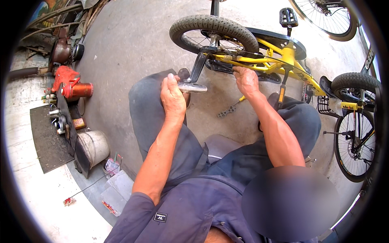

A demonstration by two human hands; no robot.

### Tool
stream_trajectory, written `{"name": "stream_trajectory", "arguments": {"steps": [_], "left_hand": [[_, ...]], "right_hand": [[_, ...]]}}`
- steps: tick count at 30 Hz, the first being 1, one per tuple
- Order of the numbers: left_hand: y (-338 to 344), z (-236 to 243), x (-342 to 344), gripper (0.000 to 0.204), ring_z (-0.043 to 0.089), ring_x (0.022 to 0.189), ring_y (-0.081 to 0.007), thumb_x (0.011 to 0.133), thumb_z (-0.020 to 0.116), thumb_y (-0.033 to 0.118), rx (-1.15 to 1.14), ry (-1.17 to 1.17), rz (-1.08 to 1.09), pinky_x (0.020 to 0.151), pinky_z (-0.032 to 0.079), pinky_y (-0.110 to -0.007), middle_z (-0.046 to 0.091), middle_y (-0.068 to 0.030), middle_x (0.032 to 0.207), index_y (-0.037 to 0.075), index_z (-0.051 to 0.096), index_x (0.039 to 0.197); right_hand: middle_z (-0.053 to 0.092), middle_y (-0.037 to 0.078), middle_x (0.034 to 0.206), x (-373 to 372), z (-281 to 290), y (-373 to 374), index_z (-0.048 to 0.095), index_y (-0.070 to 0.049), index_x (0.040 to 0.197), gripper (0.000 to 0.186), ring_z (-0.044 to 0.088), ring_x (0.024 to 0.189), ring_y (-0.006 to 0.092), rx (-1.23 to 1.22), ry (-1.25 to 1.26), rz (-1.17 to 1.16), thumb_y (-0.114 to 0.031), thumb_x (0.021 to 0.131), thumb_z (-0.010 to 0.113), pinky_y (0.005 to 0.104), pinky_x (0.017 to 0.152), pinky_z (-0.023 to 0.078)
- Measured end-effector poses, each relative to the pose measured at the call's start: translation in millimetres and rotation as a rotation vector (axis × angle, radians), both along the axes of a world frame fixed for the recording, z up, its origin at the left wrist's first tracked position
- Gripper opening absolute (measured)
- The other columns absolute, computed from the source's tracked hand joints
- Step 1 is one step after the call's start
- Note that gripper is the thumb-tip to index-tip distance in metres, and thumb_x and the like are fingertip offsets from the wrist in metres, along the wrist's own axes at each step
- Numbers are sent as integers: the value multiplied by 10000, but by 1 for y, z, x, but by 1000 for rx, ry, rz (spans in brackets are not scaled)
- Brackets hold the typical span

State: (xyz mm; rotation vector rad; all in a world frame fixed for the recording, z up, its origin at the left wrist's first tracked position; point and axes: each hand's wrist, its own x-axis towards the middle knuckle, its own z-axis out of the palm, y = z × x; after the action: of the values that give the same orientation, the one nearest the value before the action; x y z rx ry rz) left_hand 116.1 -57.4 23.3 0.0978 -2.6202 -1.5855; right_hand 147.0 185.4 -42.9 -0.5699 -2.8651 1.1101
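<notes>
A small yellow bicycle (pixel 287 54) stands in front of me, its knobbly rear wheel (pixel 214 25) at the left end. From the rear axle a black bracket (pixel 197 68) reaches down towards me. At its end is a small pale wheel (pixel 193 88), seen edge-on, that looks like a training wheel. My left hand (pixel 173 96) is closed around its left end. My right hand (pixel 247 82) is at the lower frame tube by the chain, fingers bent and pressed together; whatever they hold is hidden. A yellow-handled wrench with holes (pixel 231 107) lies on the floor between my legs.
More bicycles stand at the right, one with a spoked wheel (pixel 354 143). To the left are a red machine (pixel 67 83), a whitish bucket (pixel 94 146), a dark board (pixel 48 139) and a clear plastic box (pixel 117 190). A pedal (pixel 281 95) sticks out near my right knee.
</notes>
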Motion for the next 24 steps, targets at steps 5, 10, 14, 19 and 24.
{"name": "stream_trajectory", "arguments": {"steps": [5,10,14,19,24], "left_hand": [[-1,6,4,475,563,975,-300,1031,408,417,-26,13,-61,888,438,-381,585,-173,1045,-24,585,1052],[0,22,14,525,531,1079,-345,904,661,384,-142,144,-224,928,439,-401,517,-213,1183,-22,518,1206],[2,26,19,728,489,1182,-348,740,833,356,-210,124,-267,973,444,-409,433,-205,1325,-6,479,1264],[4,31,28,664,486,1219,-339,715,850,278,-348,269,-286,980,449,-414,447,-188,1355,9,524,1227],[3,37,25,514,522,1162,-351,709,819,163,-396,278,-336,979,440,-414,510,-191,1269,8,563,1127]], "right_hand": [[684,196,1041,0,-3,-1,705,-65,1096,273,639,1011,367,-9,18,-9,-180,868,608,402,907,486],[678,213,1043,1,-8,-2,700,-61,1109,299,633,1020,381,-88,-24,-41,-198,865,595,405,917,479],[674,217,1050,0,-12,-1,697,-78,1125,307,628,1032,383,-58,-55,-9,-204,864,595,416,917,479],[674,214,1049,0,-14,-1,700,-97,1128,296,628,1034,378,-24,-21,25,-183,864,599,438,899,490],[675,218,1052,-1,-16,0,699,-86,1126,296,626,1038,383,-43,-33,18,-179,866,594,439,903,489]]}}
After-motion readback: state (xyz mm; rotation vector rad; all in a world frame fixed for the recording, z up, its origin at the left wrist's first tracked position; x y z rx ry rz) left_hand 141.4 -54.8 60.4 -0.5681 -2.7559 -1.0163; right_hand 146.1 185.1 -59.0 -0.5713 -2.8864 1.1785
